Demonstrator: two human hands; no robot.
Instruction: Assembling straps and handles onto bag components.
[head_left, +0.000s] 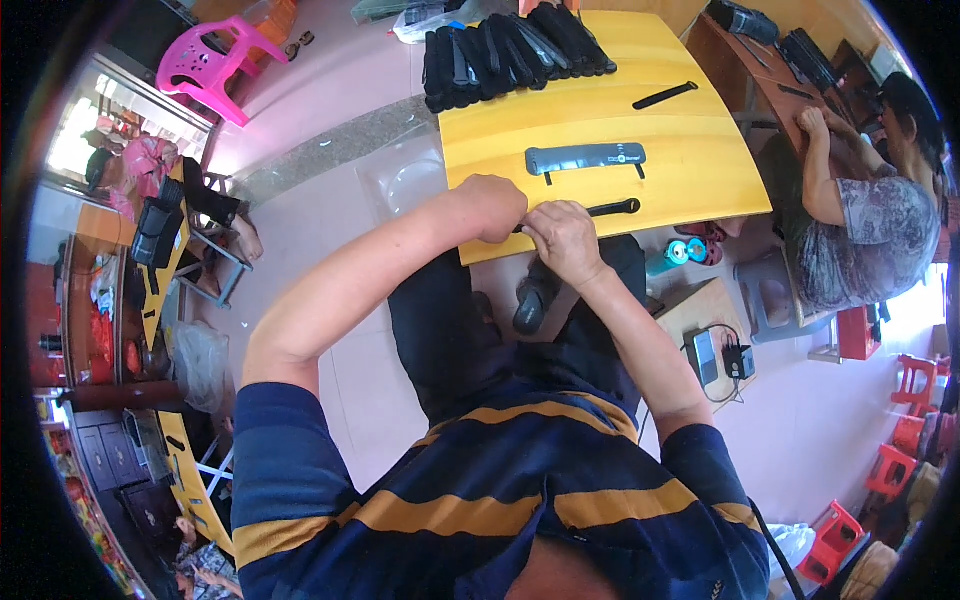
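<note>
At the near edge of the yellow table (700, 150), my left hand (490, 208) and my right hand (565, 240) meet with fingers closed on a black strap (615, 208). The strap's looped end sticks out to the right, past my right hand; its other end is hidden by my fingers. Just beyond my hands lies a dark flat piece (586, 158) with a pale printed mark and two short black tabs on its near side. Another black strap (665, 96) rests farther back on the right.
A row of bundled black straps (515, 55) covers the table's far left. At right, a person (870, 220) works at a brown table (740, 70). A turquoise bottle (670, 255) and a small stand (690, 320) with a device are near my right knee. A pink chair (215, 65) stands far left.
</note>
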